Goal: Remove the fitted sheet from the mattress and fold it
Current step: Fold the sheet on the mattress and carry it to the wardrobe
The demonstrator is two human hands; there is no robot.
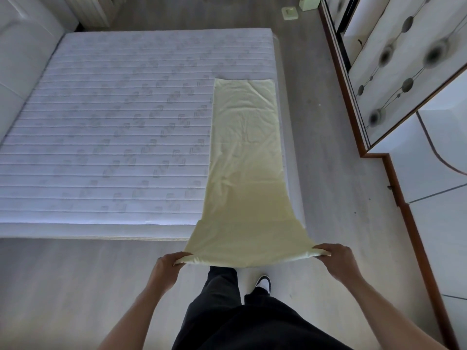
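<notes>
The pale yellow fitted sheet (pixel 246 152) is off the mattress (pixel 113 127) and already folded into a long narrow strip. It lies along the mattress's right edge, running from about 12 o'clock down toward 6 o'clock, and its near end hangs past the foot of the bed into the air. The left hand (pixel 168 265) grips the strip's near left corner, fingers (pixel 180 257) curled round the cloth. The right hand (pixel 333 258) grips the near right corner, its fingers wrapped over the edge likewise. The cloth is pulled taut between them above the pale wood floor (pixel 63 286).

The mattress is bare, quilted white with a grey printed pattern. At 3 o'clock stands a wardrobe (pixel 409 72) with patterned sliding doors. At 12 o'clock, two small light green items (pixel 289 13) sit on the floor, too blurred to tell whether they hold anything.
</notes>
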